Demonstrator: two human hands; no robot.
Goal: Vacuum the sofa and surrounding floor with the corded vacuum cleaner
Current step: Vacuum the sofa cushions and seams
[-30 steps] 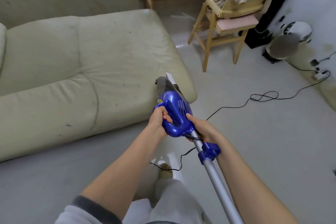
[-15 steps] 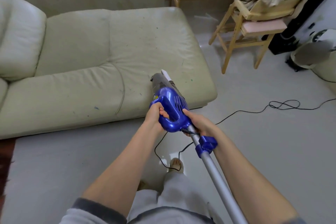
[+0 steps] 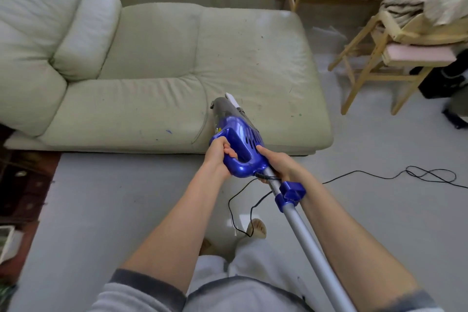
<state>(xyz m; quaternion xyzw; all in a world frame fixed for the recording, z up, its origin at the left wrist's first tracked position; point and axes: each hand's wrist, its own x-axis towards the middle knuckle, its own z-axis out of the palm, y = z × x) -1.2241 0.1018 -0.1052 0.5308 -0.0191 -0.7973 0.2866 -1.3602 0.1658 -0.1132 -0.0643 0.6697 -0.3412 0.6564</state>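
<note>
Since the earlier frames the view has swung left along the pale green leather sofa (image 3: 177,63), so its puffy arm cushion now fills the upper left while the light wooden chair (image 3: 367,68) and the coiled part of the thin black power cord (image 3: 430,175) have slid towards the right edge; both hands keep the same hold.

The blue plastic handheld vacuum cleaner (image 3: 238,139) points away from the person, its grey nose and white nozzle tip low over the front part of the seat cushion; whether the tip touches the leather cannot be told. The left hand (image 3: 219,153) is curled through the loop handle, fingers wrapped round it. The right hand (image 3: 281,163) grips the rear of the blue body where the silver metal tube (image 3: 311,243) joins it, the tube running back towards the person's right side.

Judging by this, the sofa-cleaning step is in hand, with small dark and coloured specks still dotted over the seat. Next calls for sweeping the nozzle flat across the cushion, working along the seams, while minding the cord looped on the grey floor (image 3: 114,210) near the bare foot (image 3: 257,228).
</note>
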